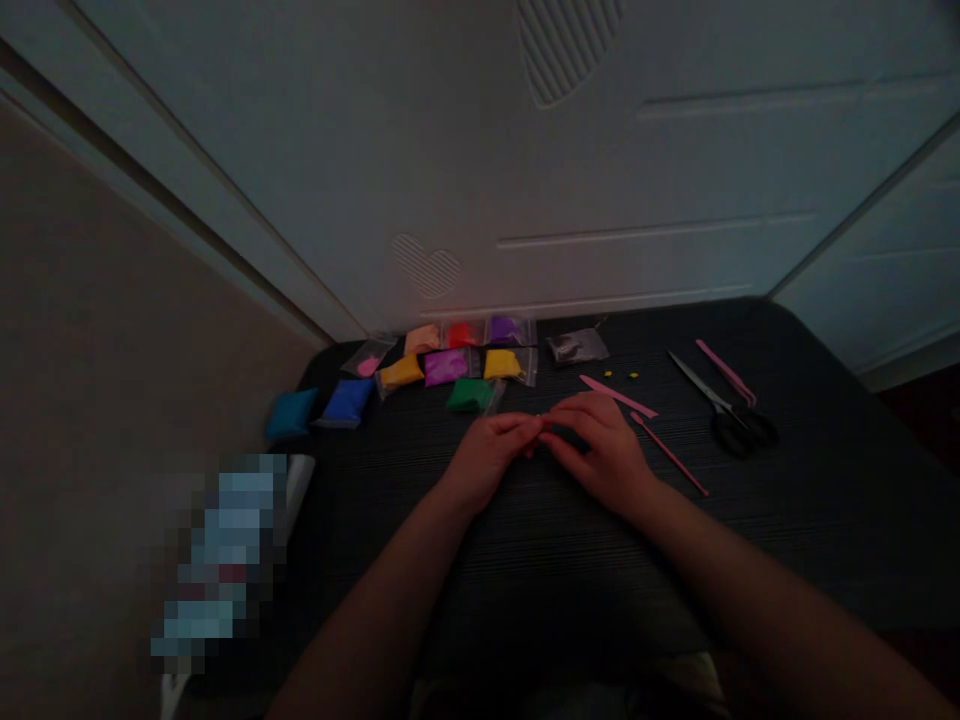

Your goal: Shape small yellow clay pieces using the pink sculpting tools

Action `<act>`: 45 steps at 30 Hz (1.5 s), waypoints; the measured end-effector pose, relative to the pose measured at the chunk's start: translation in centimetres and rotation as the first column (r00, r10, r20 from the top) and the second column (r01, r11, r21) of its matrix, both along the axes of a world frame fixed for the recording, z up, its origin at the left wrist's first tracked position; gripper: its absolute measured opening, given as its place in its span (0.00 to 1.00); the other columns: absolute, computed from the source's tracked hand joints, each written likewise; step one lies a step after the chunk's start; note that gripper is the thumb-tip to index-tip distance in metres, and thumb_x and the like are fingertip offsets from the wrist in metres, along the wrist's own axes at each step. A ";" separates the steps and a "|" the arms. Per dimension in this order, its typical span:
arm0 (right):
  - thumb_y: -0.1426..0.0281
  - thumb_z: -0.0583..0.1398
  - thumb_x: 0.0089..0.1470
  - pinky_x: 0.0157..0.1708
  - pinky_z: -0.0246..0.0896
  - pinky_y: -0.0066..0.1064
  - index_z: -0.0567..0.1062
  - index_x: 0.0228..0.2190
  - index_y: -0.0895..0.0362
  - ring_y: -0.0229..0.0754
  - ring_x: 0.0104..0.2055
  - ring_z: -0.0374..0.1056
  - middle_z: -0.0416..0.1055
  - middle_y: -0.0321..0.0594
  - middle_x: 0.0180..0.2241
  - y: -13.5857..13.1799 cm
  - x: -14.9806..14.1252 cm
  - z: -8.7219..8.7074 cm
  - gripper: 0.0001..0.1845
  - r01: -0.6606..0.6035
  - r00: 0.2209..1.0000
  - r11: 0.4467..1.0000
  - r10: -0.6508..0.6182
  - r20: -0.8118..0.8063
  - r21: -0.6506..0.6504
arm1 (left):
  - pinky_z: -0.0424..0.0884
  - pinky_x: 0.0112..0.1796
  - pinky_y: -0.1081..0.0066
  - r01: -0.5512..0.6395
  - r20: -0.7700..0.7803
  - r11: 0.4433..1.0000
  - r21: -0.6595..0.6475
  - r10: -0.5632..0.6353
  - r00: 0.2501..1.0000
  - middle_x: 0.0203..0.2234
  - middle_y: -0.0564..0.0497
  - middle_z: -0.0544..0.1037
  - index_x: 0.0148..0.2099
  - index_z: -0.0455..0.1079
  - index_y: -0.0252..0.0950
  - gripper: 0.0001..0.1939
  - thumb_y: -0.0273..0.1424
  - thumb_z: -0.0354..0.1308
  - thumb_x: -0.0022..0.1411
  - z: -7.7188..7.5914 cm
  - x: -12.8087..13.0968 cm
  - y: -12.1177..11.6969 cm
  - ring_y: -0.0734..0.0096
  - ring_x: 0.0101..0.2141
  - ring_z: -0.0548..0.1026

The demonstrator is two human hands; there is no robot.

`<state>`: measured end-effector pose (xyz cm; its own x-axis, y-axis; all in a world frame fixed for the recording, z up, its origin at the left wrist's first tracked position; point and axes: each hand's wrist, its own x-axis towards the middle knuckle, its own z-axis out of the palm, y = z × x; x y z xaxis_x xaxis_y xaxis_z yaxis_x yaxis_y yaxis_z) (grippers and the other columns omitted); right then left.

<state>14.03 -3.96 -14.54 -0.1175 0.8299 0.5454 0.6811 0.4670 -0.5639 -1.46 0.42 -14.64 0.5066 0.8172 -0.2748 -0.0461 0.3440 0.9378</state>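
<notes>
My left hand [489, 455] and my right hand [602, 447] meet over the dark table, fingertips pinched together. Whatever lies between the fingers is too small and dim to name. Just beyond my left hand rests a small bag of green clay-like material [470, 394]. Close to my right hand are a flat pink modelling tool [621, 396] and a thin pink stick tool [675, 458]. Two tiny yellow bits, one of them a yellow piece [634, 376], lie past my right hand.
Several more bags stand along the back, including a yellow bag [501, 364], a grey bag [579, 346] and a blue bag [347, 401]. Black-handled scissors [724, 408] and another pink tool [726, 372] lie right. A blurred-out object [229, 550] sits left. White panels [480, 150] rise behind.
</notes>
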 end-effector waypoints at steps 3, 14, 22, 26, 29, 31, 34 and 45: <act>0.69 0.56 0.50 0.42 0.58 0.38 0.72 0.34 0.54 0.41 0.38 0.63 0.69 0.40 0.34 0.1 0.1 -0.1 0.08 0.001 1.000 1.000 -0.001 0.014 0.014 | 0.58 0.28 0.74 0.027 0.004 1.000 0.010 -0.027 1.000 0.20 0.54 0.67 0.27 0.71 0.32 0.11 0.36 0.56 0.51 0.0 0.1 -0.1 0.76 0.23 0.62; 0.69 0.57 0.49 0.41 0.60 0.38 0.71 0.32 0.54 0.41 0.40 0.64 0.69 0.40 0.34 0.1 0.3 0.4 0.06 0.048 0.993 0.998 -0.052 -0.103 -0.044 | 0.60 0.44 0.67 -0.077 -0.350 0.703 0.707 0.442 0.826 0.37 0.49 0.73 0.40 0.71 0.39 0.12 0.28 0.52 0.52 1.2 -2.5 1.5 0.64 0.40 0.68; 0.69 0.57 0.49 0.41 0.60 0.38 0.71 0.32 0.54 0.41 0.39 0.64 0.69 0.40 0.34 0.3 0.2 0.4 0.05 0.041 0.988 0.996 -0.053 -0.144 -0.084 | 0.53 0.52 0.61 0.423 -0.664 0.545 0.724 0.384 0.642 0.50 0.46 0.63 0.55 0.57 0.37 0.27 0.23 0.49 0.50 -0.6 -4.3 3.4 0.60 0.51 0.59; 0.69 0.57 0.49 0.41 0.60 0.38 0.71 0.31 0.55 0.41 0.39 0.64 0.69 0.40 0.33 0.3 0.3 0.4 0.05 0.043 0.989 0.995 -0.055 -0.138 -0.087 | 0.58 0.48 0.63 0.420 -0.692 0.582 0.696 0.390 0.607 0.43 0.45 0.64 0.54 0.57 0.37 0.26 0.27 0.51 0.50 -0.5 -4.4 3.2 0.60 0.46 0.62; 0.69 0.57 0.49 0.40 0.61 0.38 0.71 0.32 0.54 0.41 0.39 0.64 0.69 0.40 0.33 0.3 0.2 0.5 0.05 0.043 0.988 0.995 -0.056 -0.143 -0.091 | 0.60 0.46 0.63 0.405 -0.704 0.611 0.680 0.393 0.591 0.42 0.45 0.63 0.52 0.58 0.36 0.25 0.28 0.52 0.50 -0.2 -4.4 3.0 0.60 0.43 0.64; 0.70 0.57 0.49 0.40 0.61 0.37 0.71 0.32 0.54 0.41 0.39 0.64 0.69 0.40 0.33 0.3 0.2 0.5 0.05 0.041 0.987 0.995 -0.055 -0.150 -0.094 | 0.61 0.45 0.61 0.381 -0.703 0.623 0.684 0.421 0.574 0.43 0.44 0.63 0.52 0.58 0.36 0.25 0.29 0.53 0.49 -0.1 -4.3 2.8 0.58 0.43 0.65; 0.70 0.57 0.49 0.40 0.61 0.37 0.71 0.31 0.54 0.41 0.39 0.65 0.69 0.40 0.33 0.3 0.2 0.5 0.05 0.041 0.985 0.995 -0.056 -0.160 -0.096 | 0.61 0.44 0.61 0.282 -0.664 0.661 0.696 0.442 0.603 0.43 0.44 0.64 0.50 0.59 0.38 0.24 0.30 0.54 0.48 0.1 -4.1 2.6 0.56 0.43 0.66; 0.70 0.57 0.49 0.47 0.55 0.39 0.71 0.32 0.55 0.41 0.42 0.64 0.70 0.39 0.33 0.5 0.6 0.9 0.05 0.067 0.975 0.993 -0.087 -0.205 -0.102 | 0.61 0.38 0.69 0.167 -0.244 0.939 0.302 -0.094 0.965 0.38 0.48 0.69 0.52 0.59 0.38 0.29 0.40 0.57 0.48 2.0 -4.1 1.9 0.67 0.36 0.67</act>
<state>14.63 -3.48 -13.62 0.0566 0.8804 0.4708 0.5759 0.3564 -0.7358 -5.56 2.32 -12.63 0.5704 0.8109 -0.1304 0.2015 0.0157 0.9794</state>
